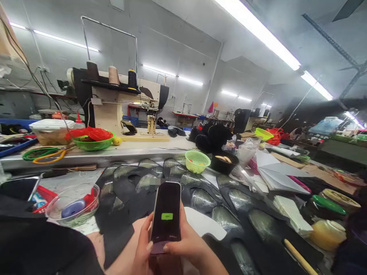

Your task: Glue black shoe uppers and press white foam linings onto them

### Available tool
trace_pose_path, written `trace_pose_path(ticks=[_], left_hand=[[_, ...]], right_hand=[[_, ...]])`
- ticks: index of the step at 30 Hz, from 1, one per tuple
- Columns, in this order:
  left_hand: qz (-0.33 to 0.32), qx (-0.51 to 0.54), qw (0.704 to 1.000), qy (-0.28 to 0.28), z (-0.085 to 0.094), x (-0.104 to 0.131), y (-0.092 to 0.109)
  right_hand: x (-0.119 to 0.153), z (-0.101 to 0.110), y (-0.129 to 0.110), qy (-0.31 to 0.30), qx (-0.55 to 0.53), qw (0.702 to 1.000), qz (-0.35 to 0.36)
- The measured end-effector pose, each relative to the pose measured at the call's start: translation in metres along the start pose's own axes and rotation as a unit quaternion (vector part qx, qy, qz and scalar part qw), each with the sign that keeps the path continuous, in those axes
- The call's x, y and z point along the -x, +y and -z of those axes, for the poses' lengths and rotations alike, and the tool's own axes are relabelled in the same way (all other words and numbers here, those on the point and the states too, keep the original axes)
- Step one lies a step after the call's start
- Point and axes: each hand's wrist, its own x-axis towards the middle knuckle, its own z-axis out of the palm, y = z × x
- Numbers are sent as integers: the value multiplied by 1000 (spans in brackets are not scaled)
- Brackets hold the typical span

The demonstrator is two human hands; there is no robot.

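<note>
A smartphone with a dark screen and a small green box on it stands upright in the lower middle of the head view. My left hand grips its left edge, the thumb near the lower end. From the right, my right hand wraps round it, its thumb on the lower part. Behind and around the phone lie black cut pieces with shiny curved patches. A white curved sheet lies just right of my right hand.
A sewing machine with thread cones stands behind the bench. Left are a clear bowl and a green bowl. A green basket sits mid-bench. At right are a notebook, jars and a wooden handle.
</note>
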Motion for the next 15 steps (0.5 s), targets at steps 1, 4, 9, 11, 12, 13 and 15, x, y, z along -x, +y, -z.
trace_pose_path(ticks=[1,4,9,11,12,13,15], left_hand=[[-4,-3,1000,2,-1,1,0],[-3,-17,1000,11,-3,5,2],[34,-41,999,14,-1,4,5],[35,-39,999,3,1,2,4],[30,-38,999,-3,2,1,3],[26,-37,999,-10,3,0,1],[10,-35,999,-23,4,0,-2]], right_hand=[[0,0,0,-1,-1,1000,4],[1,0,-1,-5,2,1000,7],[3,-3,-3,13,-33,999,5],[3,-7,-4,50,-74,996,9],[2,-10,-4,74,-98,992,12],[1,-12,-3,97,-122,988,18],[-2,-16,-2,138,-165,976,36]])
